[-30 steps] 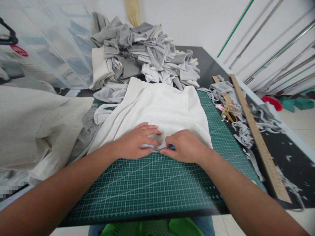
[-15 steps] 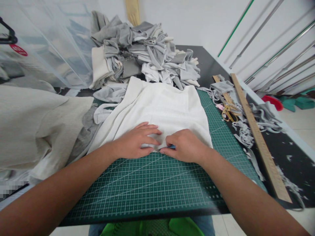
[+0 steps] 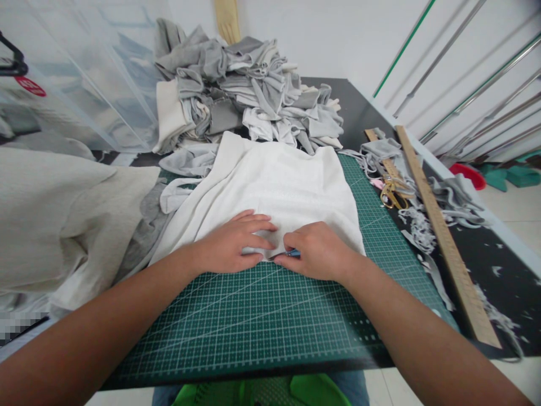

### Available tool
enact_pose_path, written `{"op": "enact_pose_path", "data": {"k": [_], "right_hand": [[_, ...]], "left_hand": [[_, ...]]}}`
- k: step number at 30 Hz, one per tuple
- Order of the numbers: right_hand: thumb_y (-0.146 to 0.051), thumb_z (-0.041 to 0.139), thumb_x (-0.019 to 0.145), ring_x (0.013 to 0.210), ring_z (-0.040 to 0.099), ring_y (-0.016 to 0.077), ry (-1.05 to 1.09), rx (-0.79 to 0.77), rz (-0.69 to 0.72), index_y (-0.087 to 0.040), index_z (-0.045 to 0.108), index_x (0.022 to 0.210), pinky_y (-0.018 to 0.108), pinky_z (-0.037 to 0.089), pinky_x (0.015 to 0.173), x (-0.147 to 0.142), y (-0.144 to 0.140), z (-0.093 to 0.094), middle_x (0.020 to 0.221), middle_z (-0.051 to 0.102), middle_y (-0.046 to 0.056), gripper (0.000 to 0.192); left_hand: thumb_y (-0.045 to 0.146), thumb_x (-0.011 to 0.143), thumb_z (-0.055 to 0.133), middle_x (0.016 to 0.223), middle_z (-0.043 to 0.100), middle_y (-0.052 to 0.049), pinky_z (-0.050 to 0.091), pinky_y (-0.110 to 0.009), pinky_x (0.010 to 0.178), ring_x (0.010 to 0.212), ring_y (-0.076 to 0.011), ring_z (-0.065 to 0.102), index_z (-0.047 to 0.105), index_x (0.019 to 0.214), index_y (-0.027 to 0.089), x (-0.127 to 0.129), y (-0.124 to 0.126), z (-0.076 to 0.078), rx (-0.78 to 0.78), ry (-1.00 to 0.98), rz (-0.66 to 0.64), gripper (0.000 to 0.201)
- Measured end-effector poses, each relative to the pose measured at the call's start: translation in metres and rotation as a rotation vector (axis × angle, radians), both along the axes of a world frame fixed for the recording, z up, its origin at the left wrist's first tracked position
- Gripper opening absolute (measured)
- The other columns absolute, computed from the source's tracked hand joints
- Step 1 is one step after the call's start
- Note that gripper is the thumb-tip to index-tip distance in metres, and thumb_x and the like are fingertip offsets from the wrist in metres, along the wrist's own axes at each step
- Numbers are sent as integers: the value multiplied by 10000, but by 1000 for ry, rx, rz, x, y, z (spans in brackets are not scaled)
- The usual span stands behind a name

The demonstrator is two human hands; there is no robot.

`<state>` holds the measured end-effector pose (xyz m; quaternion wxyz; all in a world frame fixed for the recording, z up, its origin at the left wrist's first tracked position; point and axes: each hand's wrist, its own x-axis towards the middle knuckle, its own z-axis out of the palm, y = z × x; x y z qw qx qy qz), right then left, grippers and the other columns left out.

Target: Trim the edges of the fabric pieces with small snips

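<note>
A white piece of cloth lies spread over the green gridded cutting mat, its near edge running under both hands. My left hand rests on the cloth near that edge, fingers spread and thumb at the hem; nothing is in its grip. Just to its right, my right hand is closed around a small blue tool with a thin metal tip. The tip points left and meets the cloth edge close to my left thumb. Fingers hide most of the tool, so its exact kind is unclear.
Behind the cloth rises a heap of grey and cream fabric pieces. Beige cloth lies at left, beside a clear plastic bin. To the right are a wooden ruler, gold-handled scissors and fabric scraps.
My right fingers have shifted very slightly and a little more of the blue tool shows. My left hand and the white cloth stay where they were.
</note>
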<state>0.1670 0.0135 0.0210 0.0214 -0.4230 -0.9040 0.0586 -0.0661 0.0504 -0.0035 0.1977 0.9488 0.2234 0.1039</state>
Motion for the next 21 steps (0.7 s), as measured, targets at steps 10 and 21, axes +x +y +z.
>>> {"op": "enact_pose_path", "data": {"k": [10, 21], "right_hand": [[-536, 492, 868, 613, 586, 159, -26, 27, 2, -207, 654, 864, 284, 229, 556, -2, 0, -1, 672, 677, 14, 367], [-540, 497, 866, 621, 591, 165, -42, 39, 2, -207, 654, 905, 285, 232, 559, -2, 0, -1, 681, 682, 18, 370]], "left_hand": [[239, 831, 600, 1389, 453, 18, 160, -506, 1134, 1336, -227, 344, 619, 1113, 332, 1, 0, 2, 4, 5, 0, 297], [226, 829, 597, 1380, 454, 11, 163, -499, 1135, 1327, -224, 354, 612, 1121, 332, 1, 1, 0, 15, -17, -8, 311]]}}
